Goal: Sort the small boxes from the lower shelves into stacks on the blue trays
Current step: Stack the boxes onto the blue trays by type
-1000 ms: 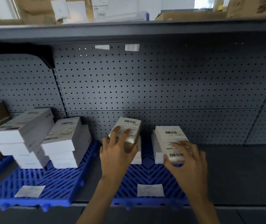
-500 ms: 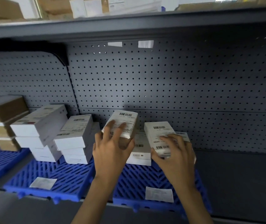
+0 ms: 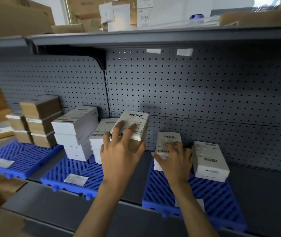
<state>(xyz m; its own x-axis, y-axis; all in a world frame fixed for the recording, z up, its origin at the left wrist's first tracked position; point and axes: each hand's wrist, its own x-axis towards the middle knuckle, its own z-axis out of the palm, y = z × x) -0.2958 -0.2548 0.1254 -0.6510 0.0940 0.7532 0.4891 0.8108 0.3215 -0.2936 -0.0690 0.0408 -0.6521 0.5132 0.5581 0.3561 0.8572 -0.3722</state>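
left hand [image 3: 121,156] grips labelled box [image 3: 134,124], frame centre, long axis toward pegboard [image 3: 204,93] | right hand [image 3: 174,159] grips top box [image 3: 168,139] on blue tray [image 3: 213,194] (lower right, nearer)

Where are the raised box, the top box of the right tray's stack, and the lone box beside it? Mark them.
raised box [image 3: 135,123]: head view, labelled top face.
stack-top box [image 3: 168,136]: head view, upper label.
lone box [image 3: 209,159]: head view, labelled top face.
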